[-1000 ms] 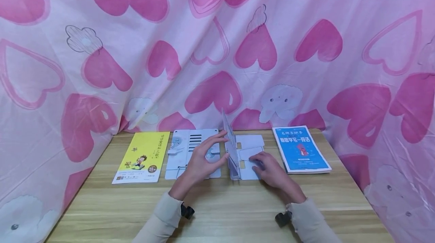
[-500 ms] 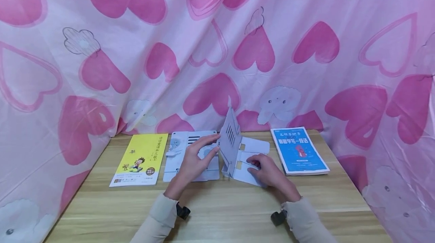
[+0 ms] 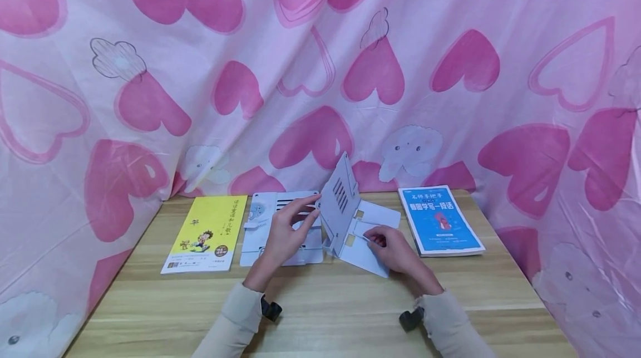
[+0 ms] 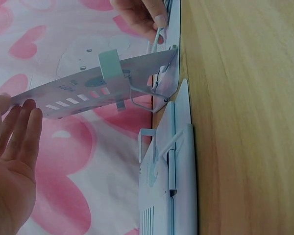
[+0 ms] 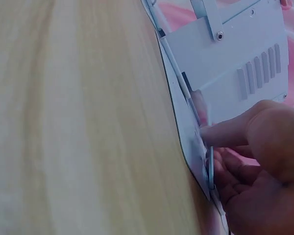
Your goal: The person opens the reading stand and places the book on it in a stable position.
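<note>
A light-blue metal book stand (image 3: 331, 210) stands unfolded at mid-table, its slotted panel raised and tilted over a base plate (image 3: 368, 260). My left hand (image 3: 284, 235) pinches the raised panel's left edge between thumb and fingers, as the left wrist view also shows. Low on the right, my right hand (image 3: 395, 249) pinches a support flap (image 5: 211, 166) hinged to the base; the curled fingers partly hide it. In the left wrist view, a clip (image 4: 110, 68) and a wire loop (image 4: 142, 98) show on the panel's front. Left of it, a second book stand (image 3: 255, 249) lies folded flat, partly behind my left hand.
A yellow book (image 3: 207, 235) lies at the left of the wooden table (image 3: 330, 313). At the right lies a blue book (image 3: 440, 221). A pink heart-patterned curtain (image 3: 310, 79) hangs close behind the table and along its sides.
The book stand has turned so that its raised panel's slotted back shows and its base angles toward the front right. Both hands have stayed at the stand; the right fingers now pinch the flap.
</note>
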Available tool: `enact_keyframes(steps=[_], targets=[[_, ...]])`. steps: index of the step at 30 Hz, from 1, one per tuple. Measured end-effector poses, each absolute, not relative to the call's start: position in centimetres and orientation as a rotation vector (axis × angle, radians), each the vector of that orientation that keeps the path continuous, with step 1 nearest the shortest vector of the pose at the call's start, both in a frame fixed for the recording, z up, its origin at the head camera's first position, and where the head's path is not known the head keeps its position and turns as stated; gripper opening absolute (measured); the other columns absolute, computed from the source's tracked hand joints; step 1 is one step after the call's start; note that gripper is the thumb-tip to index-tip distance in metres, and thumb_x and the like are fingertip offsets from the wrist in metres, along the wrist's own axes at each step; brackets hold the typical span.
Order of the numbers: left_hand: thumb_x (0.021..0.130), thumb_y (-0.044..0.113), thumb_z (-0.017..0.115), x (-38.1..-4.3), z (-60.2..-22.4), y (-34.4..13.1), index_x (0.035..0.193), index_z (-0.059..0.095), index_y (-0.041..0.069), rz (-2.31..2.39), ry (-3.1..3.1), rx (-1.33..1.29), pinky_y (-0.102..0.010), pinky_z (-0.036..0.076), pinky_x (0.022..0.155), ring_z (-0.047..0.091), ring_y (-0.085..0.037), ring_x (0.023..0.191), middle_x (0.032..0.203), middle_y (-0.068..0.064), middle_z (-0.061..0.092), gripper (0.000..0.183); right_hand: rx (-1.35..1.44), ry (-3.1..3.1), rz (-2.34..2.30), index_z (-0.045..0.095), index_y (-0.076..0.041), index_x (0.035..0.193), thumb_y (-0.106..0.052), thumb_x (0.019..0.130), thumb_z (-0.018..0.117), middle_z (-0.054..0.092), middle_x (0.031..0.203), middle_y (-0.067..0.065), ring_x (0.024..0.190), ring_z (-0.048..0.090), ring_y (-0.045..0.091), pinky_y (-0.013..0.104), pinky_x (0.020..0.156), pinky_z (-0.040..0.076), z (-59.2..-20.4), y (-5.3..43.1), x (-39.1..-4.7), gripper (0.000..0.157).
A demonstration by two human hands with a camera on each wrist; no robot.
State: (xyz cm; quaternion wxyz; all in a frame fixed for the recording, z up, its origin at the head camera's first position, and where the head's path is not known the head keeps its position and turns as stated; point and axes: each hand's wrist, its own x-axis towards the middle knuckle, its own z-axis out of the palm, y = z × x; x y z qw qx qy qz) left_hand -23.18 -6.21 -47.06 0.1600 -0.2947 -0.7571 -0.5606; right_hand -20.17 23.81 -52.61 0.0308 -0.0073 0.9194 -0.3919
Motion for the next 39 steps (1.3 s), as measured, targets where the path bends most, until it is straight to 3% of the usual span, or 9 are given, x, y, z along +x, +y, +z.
enact_keyframes(steps=[8,15,20,31,39], targets=[[0.107,0.02,0.07,-23.4,-47.1,-5.9,0.147,0.067,0.024,-1.645,-2.127,-0.818,-0.042,0.068,0.09,0.079,-0.02,0.112,0.141,-0.001,0.074,0.041,-0.048,2.846,-1.36,0.079,-0.02,0.123,-0.011,0.1,0.077,0.076,0.117,0.001,0.099,0.065,0.02,0.034,0.095,0.059,-52.5,24.4,-20.0,0.024],[0.106,0.018,0.071,-23.0,-46.6,-5.3,0.146,0.068,0.022,-1.668,-2.103,-0.823,-0.034,0.068,0.087,0.078,-0.022,0.115,0.14,-0.002,0.074,0.04,-0.058,2.83,-1.393,0.079,-0.02,0.123,-0.011,0.1,0.078,0.075,0.116,0.001,0.098,0.065,0.019,0.036,0.097,0.06,-52.4,24.6,-19.9,0.025],[0.105,0.016,0.072,-22.6,-46.5,-4.5,0.144,0.07,0.019,-1.658,-2.09,-0.85,-0.035,0.068,0.088,0.077,-0.022,0.117,0.138,-0.002,0.074,0.039,-0.059,2.819,-1.41,0.078,-0.021,0.124,-0.012,0.1,0.078,0.075,0.116,0.001,0.099,0.065,0.02,0.037,0.097,0.059,-52.4,24.7,-19.8,0.026],[0.101,0.003,0.074,-21.7,-45.9,-2.2,0.142,0.071,0.016,-1.558,-2.068,-1.015,-0.029,0.066,0.089,0.075,-0.018,0.115,0.134,-0.002,0.076,0.043,-0.091,2.814,-1.472,0.078,-0.018,0.123,-0.011,0.099,0.078,0.076,0.116,0.003,0.098,0.067,0.018,0.021,0.088,0.058,-52.3,24.8,-19.7,0.025],[0.103,0.008,0.074,-21.2,-45.9,-0.9,0.139,0.073,0.017,-1.545,-2.06,-1.075,-0.027,0.066,0.091,0.075,-0.016,0.113,0.132,-0.001,0.076,0.037,-0.098,2.838,-1.472,0.079,-0.017,0.123,-0.01,0.1,0.077,0.075,0.109,0.003,0.096,0.067,0.018,0.028,0.091,0.06,-52.3,24.7,-19.6,0.024]])
